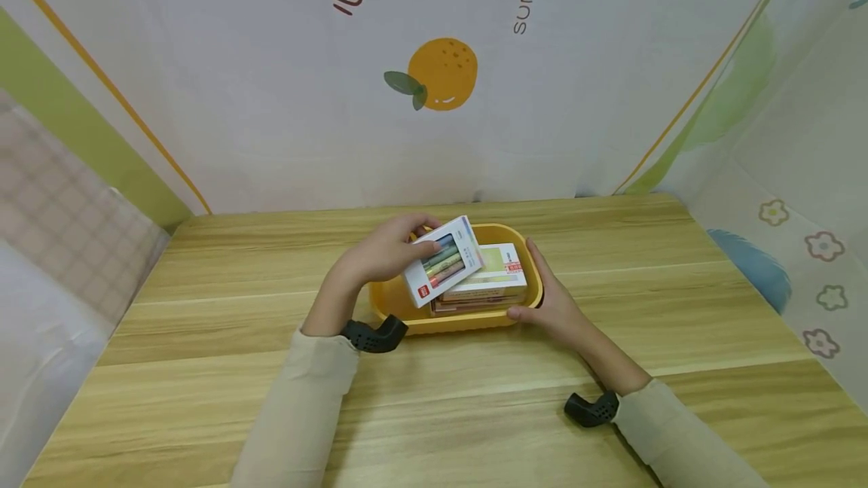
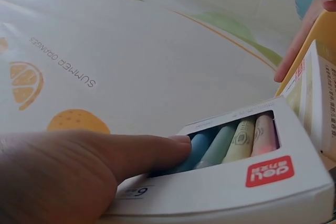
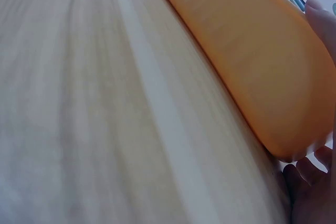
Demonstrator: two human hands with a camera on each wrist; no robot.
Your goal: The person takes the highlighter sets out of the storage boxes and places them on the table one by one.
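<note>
My left hand [image 1: 385, 251] holds a white box of markers [image 1: 444, 260] over the left part of a yellow plastic basket [image 1: 468, 322]. The thumb lies across the box window, where several pastel pens [image 2: 240, 141] show through. A red "deli" label marks one corner. Inside the basket, a white and pale-green box [image 1: 484, 277] sits on top of other flat items, partly covered by the marker box. My right hand [image 1: 557, 307] grips the basket's right end, thumb at the front rim and fingers round the outer side, as the right wrist view [image 3: 312, 182] also shows.
The basket rests on a wood-grain table [image 1: 447, 413] near its back edge. Behind stands a white cloth backdrop [image 1: 305, 111] printed with oranges. Patterned fabric hangs on both sides. A black wrist camera mount sits on each forearm.
</note>
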